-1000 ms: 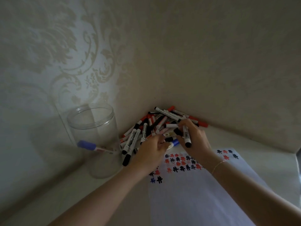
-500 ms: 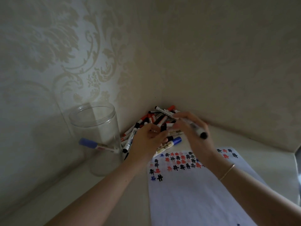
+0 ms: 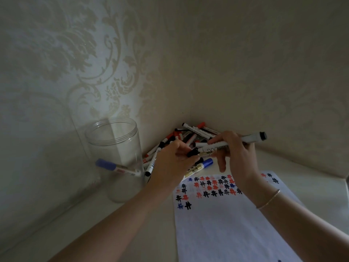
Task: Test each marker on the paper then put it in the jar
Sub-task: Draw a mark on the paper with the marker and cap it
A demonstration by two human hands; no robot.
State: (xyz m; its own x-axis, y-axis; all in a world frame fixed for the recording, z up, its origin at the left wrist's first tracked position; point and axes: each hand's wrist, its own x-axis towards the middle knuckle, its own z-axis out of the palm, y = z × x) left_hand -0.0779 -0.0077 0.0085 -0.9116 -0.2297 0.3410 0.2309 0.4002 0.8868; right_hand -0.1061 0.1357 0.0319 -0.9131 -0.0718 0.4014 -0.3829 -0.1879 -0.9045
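- Far left, the clear jar (image 3: pixel 115 159) stands upright on the pale surface (image 3: pixel 132 233), close to the patterned wall (image 3: pixel 66 63). One blue-capped marker (image 3: pixel 117 168) shows through its side, lying tilted inside.
- Just right of the jar, a pile of markers (image 3: pixel 188 137) with red and black caps fills the corner where the two walls meet.
- My left hand (image 3: pixel 173 163) is in front of that pile, its grip curled round the black cap (image 3: pixel 192 153) at the near end of the marker I hold.
- Below the cap, a blue-capped marker with a gold barrel (image 3: pixel 198 168) lies on the surface, at the top edge of the paper.
- The held marker (image 3: pixel 234 143), white-barrelled with a black far end, sits nearly level above the surface, between both hands.
- My right hand (image 3: pixel 236 157) grips the barrel in curled fingers; a thin bracelet (image 3: pixel 269 199) circles that wrist.
- The white paper (image 3: pixel 236 227) lies under my right forearm, with rows of black, red and blue test marks (image 3: pixel 209 186) across its far end.
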